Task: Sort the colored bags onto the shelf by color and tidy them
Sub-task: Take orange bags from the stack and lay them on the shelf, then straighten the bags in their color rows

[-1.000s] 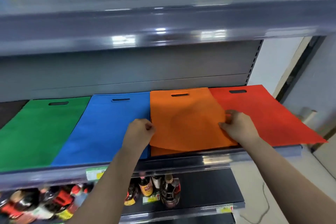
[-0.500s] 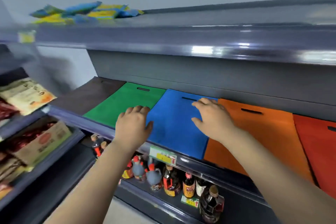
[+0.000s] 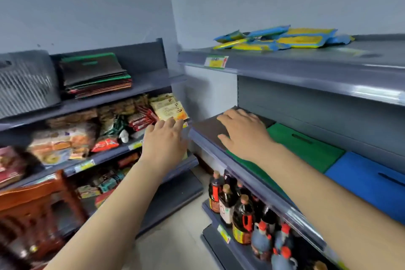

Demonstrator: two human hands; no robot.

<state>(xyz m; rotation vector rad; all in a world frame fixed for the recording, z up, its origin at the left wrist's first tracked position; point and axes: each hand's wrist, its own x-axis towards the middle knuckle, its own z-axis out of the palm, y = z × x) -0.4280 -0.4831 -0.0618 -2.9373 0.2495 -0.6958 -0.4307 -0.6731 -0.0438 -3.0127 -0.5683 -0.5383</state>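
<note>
A green bag point(image 3: 306, 144) and a blue bag point(image 3: 370, 180) lie flat side by side on the right shelf point(image 3: 254, 177). My right hand point(image 3: 243, 133) hovers with fingers spread over the shelf's bare left end, beside the green bag, holding nothing. My left hand point(image 3: 164, 142) is stretched out in the air between the two shelving units, fingers straight and empty. A stack of mixed colored bags point(image 3: 96, 74), dark with green and red edges, sits on the top of the left shelf unit point(image 3: 140, 85), well beyond both hands.
A grey basket point(image 3: 26, 81) stands left of the stack. Snack packets point(image 3: 105, 129) fill the left unit's lower shelves. Bottles point(image 3: 241, 210) stand under the bag shelf. Yellow-blue packets point(image 3: 282, 38) lie on the right top shelf. A wooden chair point(image 3: 32, 210) is at lower left.
The view has swung left from the orange and red bags to the left shelf unit. Both hands left the blue bag and moved left, the left one now off the shelf.
</note>
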